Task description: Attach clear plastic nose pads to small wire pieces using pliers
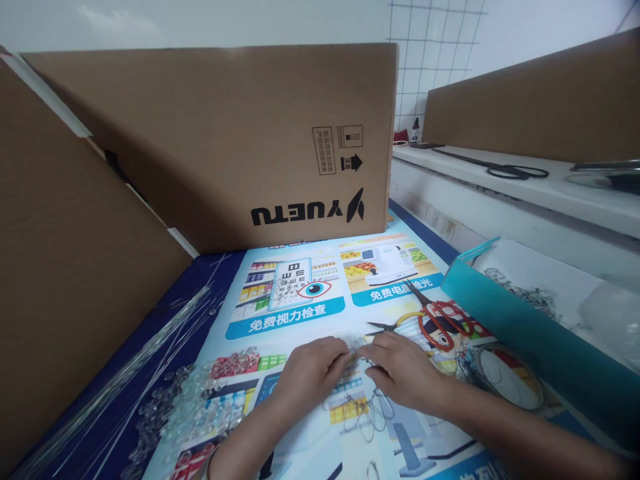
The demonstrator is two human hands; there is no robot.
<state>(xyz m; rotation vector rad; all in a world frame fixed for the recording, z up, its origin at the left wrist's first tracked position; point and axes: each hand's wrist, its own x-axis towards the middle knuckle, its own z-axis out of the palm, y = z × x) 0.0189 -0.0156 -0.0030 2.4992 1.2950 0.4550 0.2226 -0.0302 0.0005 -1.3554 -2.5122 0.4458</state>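
Note:
My left hand (315,368) and my right hand (403,368) meet over the printed sheet, fingertips pinched on a small piece of thin bent wire (356,348). The fingers partly hide it. Just below, between my wrists, lie several thin wire loops (369,415). Pliers with yellow handles (407,319) lie just beyond my right hand, their dark tips pointing left. Red-handled scissors (443,323) rest beside them. On the left, past my left hand, spreads a pile of clear glass-like beads (200,403).
Long thin wires (160,333) lie at the left. Cardboard panels (210,147) stand at the back and left. A teal box (530,340) with tangled wire pieces (525,293) is at the right, near a round coil (510,379). Black scissors (515,171) lie on the ledge.

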